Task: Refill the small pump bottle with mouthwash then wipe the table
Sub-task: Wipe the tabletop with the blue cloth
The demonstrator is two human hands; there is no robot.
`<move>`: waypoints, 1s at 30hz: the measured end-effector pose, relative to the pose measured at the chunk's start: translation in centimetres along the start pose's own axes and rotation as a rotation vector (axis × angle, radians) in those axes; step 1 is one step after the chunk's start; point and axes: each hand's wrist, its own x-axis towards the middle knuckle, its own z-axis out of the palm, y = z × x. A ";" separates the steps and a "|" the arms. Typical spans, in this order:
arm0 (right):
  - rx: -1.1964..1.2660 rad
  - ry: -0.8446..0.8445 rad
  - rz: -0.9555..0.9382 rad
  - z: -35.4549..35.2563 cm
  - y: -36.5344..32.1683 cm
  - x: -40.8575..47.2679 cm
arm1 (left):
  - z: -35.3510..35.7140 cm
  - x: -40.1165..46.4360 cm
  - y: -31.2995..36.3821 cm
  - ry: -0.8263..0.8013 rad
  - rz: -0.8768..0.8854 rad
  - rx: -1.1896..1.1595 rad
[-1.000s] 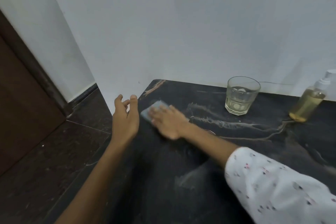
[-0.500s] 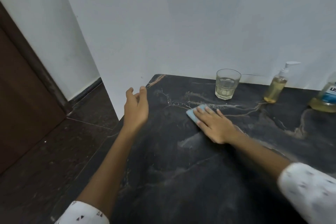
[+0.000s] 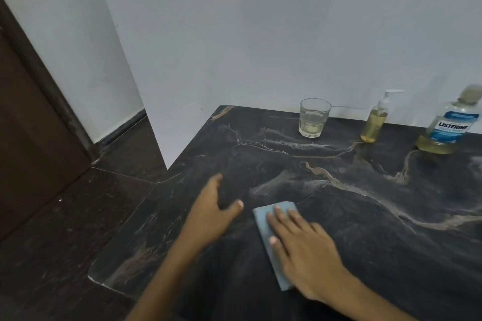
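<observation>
right hand (image 3: 305, 250) flat, fingers straight, pressing folded light-blue cloth (image 3: 271, 240) on black marble table (image 3: 365, 216); cloth's long axis runs near-to-far; left hand (image 3: 211, 214) open, splayed.

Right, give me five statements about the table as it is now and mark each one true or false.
1. The right hand presses flat on the blue cloth. True.
2. The left hand grips the glass. False: the glass stands untouched near the wall; the left hand holds nothing, fingers spread over the table.
3. The pump bottle stands between the glass and the mouthwash bottle. True.
4. The pump bottle is empty. False: it holds yellowish liquid up to around its shoulder.
5. The mouthwash bottle lies on its side. False: it stands upright, with a little yellowish liquid at the bottom.
</observation>
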 end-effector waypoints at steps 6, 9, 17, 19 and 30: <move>0.313 -0.362 -0.163 -3.3 6.0 -3.6 | 4.8 -5.2 -0.3 -0.604 0.260 0.321; 0.106 -0.343 -0.187 -1.2 5.4 -4.4 | 5.4 -4.6 -0.8 -0.660 0.282 0.478; -0.015 -0.074 -0.131 0.3 6.0 7.8 | 5.0 5.3 -1.6 -0.313 0.280 0.750; -0.013 -0.088 -0.083 0.5 6.4 13.1 | 4.9 9.6 -1.5 -0.234 0.257 0.796; 0.206 -0.076 -0.026 1.1 9.1 29.2 | 5.1 24.2 -1.8 -0.164 0.119 0.821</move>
